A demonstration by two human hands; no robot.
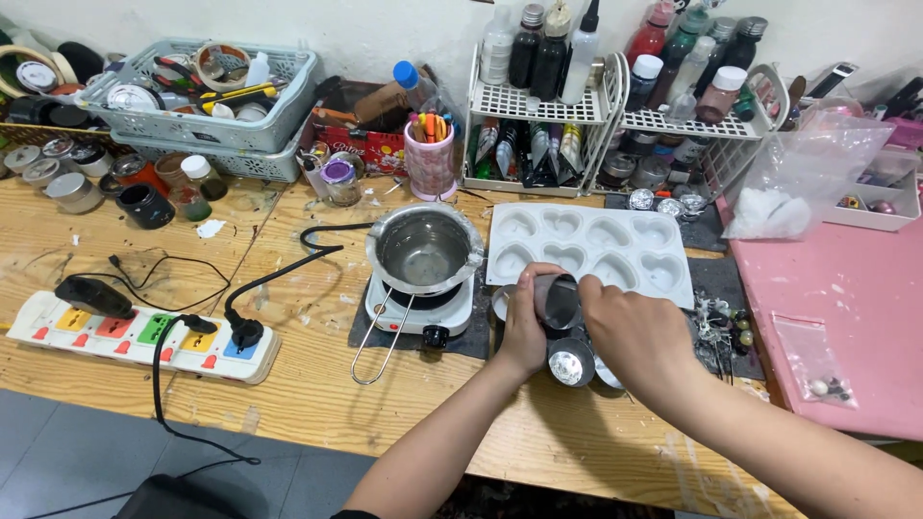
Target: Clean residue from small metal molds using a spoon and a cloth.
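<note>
1. Left hand (524,332) and right hand (639,332): both are closed around a small metal cup (558,301), tilted on its side with its mouth turned toward the wearer. The left fingers wrap its near side and the right fingertips pinch its far rim.
2. Just below the hands, a second small metal cup (571,365) stands on the wooden table (317,384), with another partly hidden beside it under the right wrist.
3. Just beyond the hands lies a white heart-shaped mould tray (673,279), its cavities appearing empty.
4. To the left of the left hand, a steel melting pot (425,250) sits on a small white hotplate (385,309). Its wire handle (380,346) reaches toward the table edge.
5. Farther left, a power strip (58,332) with black cables.
6. Risks, as judged: the tilted cup could slip from the two-handed pinch and knock over the cups below. The left forearm passes near the wire handle, so a sideways nudge could pull the pot off the plate. Whether the plate is hot cannot be told.
</note>
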